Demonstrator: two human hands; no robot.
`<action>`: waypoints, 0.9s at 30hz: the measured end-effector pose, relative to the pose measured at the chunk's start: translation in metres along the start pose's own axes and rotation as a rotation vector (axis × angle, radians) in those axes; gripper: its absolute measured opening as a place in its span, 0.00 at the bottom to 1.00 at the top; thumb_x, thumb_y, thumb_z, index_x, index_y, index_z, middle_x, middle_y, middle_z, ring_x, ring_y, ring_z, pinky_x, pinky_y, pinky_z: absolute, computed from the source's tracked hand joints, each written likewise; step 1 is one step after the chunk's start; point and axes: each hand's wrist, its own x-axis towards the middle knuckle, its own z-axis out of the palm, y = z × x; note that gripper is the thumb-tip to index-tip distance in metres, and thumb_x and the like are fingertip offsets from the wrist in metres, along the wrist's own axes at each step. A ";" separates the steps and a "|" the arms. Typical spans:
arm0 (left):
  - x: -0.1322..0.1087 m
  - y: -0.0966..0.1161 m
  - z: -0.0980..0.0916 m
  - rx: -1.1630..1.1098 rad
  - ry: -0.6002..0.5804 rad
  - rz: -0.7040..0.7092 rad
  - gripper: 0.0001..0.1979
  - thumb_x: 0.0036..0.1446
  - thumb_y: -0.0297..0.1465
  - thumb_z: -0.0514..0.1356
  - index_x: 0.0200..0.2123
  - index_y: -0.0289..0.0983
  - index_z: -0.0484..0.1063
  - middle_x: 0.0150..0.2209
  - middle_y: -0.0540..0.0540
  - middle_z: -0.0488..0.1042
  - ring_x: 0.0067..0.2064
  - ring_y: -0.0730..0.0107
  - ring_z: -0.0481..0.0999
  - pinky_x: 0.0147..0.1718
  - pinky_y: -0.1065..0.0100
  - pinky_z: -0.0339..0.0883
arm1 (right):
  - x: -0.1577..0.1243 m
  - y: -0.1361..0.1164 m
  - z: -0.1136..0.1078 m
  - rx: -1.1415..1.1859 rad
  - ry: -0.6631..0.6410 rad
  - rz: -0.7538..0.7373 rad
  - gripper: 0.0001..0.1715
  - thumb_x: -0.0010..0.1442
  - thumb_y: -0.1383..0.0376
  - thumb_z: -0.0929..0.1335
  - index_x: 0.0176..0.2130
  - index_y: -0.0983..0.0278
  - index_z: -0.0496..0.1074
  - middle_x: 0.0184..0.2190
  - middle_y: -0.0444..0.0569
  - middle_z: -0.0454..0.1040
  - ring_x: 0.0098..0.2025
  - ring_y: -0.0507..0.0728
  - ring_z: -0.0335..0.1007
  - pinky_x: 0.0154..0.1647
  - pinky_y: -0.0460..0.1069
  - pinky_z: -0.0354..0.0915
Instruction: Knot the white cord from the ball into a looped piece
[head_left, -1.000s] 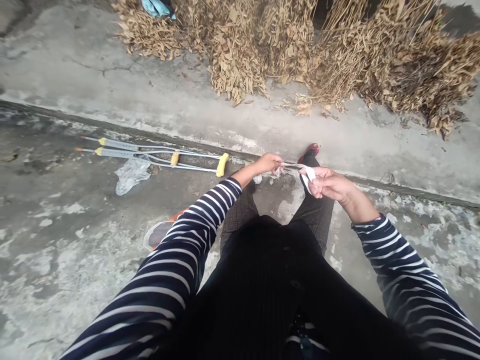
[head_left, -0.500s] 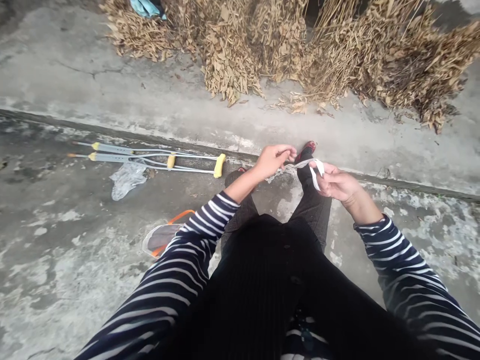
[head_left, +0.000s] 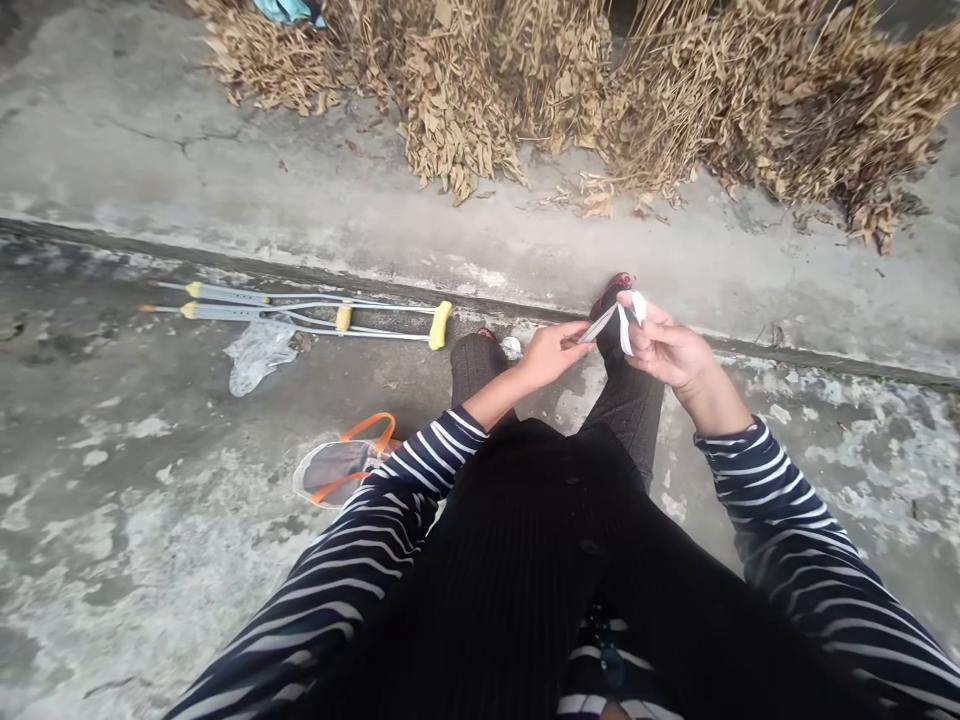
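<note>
In the head view, a white fabric strip [head_left: 624,328] sits at 3 o'clock, pinched by the closed fingers [head_left: 643,322] of the right hand [head_left: 666,353]. The left hand [head_left: 551,356] reaches its greyish end, though any grip can't be told. Two crutches [head_left: 225,312] lie on the concrete ground [head_left: 112,400] at 9 o'clock.

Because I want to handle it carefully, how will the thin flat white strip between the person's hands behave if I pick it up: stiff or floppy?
The thin flat white strip is probably floppy, as it curves into a loop. It is likely light, since the right hand seems to pinch it with the fingertips only. Its material is hard to tell, so its strength is uncertain.
</note>
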 end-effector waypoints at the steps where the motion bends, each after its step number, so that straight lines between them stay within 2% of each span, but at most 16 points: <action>1: -0.001 -0.003 0.000 0.009 0.008 -0.030 0.19 0.55 0.30 0.68 0.51 0.34 0.79 0.47 0.42 0.83 0.45 0.65 0.81 0.51 0.66 0.72 | 0.001 -0.002 0.001 -0.015 0.015 -0.011 0.36 0.59 0.56 0.72 0.63 0.58 0.66 0.23 0.37 0.65 0.21 0.47 0.61 0.23 0.43 0.61; 5: -0.008 -0.003 -0.003 0.022 -0.010 -0.108 0.22 0.56 0.33 0.67 0.54 0.31 0.78 0.30 0.47 0.80 0.29 0.72 0.75 0.34 0.70 0.71 | 0.005 -0.007 0.001 -0.045 0.039 -0.043 0.33 0.62 0.56 0.70 0.64 0.56 0.65 0.24 0.38 0.66 0.22 0.47 0.62 0.24 0.43 0.62; 7: -0.012 0.003 -0.009 0.034 -0.030 -0.093 0.21 0.58 0.34 0.66 0.53 0.31 0.77 0.27 0.49 0.77 0.26 0.74 0.73 0.31 0.71 0.69 | 0.006 -0.009 -0.002 -0.025 0.062 -0.055 0.33 0.61 0.57 0.72 0.63 0.56 0.67 0.24 0.38 0.66 0.21 0.47 0.62 0.24 0.43 0.62; 11: -0.013 0.017 -0.025 0.133 -0.002 0.010 0.15 0.61 0.34 0.61 0.48 0.32 0.78 0.32 0.47 0.79 0.31 0.73 0.75 0.36 0.71 0.71 | 0.004 -0.008 -0.008 0.016 0.095 -0.056 0.36 0.55 0.58 0.76 0.61 0.57 0.69 0.24 0.39 0.70 0.22 0.48 0.63 0.23 0.43 0.64; 16: 0.010 0.014 -0.034 0.223 0.021 0.120 0.16 0.65 0.29 0.53 0.50 0.31 0.77 0.35 0.44 0.80 0.35 0.71 0.77 0.40 0.69 0.72 | 0.005 -0.007 0.001 0.128 -0.017 -0.121 0.37 0.48 0.55 0.81 0.56 0.57 0.74 0.23 0.38 0.72 0.21 0.47 0.66 0.21 0.42 0.64; 21: 0.030 0.001 -0.021 0.098 -0.060 0.049 0.13 0.60 0.22 0.53 0.38 0.32 0.79 0.35 0.45 0.82 0.37 0.70 0.80 0.43 0.68 0.73 | 0.016 -0.016 0.021 0.097 -0.022 -0.191 0.38 0.48 0.55 0.82 0.56 0.61 0.75 0.24 0.40 0.75 0.22 0.49 0.70 0.21 0.42 0.67; 24: 0.027 -0.002 -0.016 0.046 -0.068 0.010 0.10 0.59 0.23 0.56 0.33 0.32 0.79 0.36 0.43 0.82 0.40 0.69 0.81 0.43 0.69 0.73 | 0.028 -0.023 0.026 0.022 0.009 -0.244 0.42 0.49 0.55 0.82 0.59 0.63 0.74 0.27 0.43 0.79 0.25 0.50 0.74 0.23 0.43 0.70; 27: 0.017 -0.001 -0.016 -0.072 -0.124 -0.080 0.09 0.60 0.27 0.58 0.34 0.32 0.78 0.41 0.38 0.82 0.43 0.66 0.81 0.36 0.71 0.74 | 0.043 -0.028 0.026 -0.086 0.059 -0.306 0.45 0.49 0.53 0.81 0.61 0.64 0.73 0.31 0.46 0.81 0.29 0.52 0.78 0.26 0.43 0.73</action>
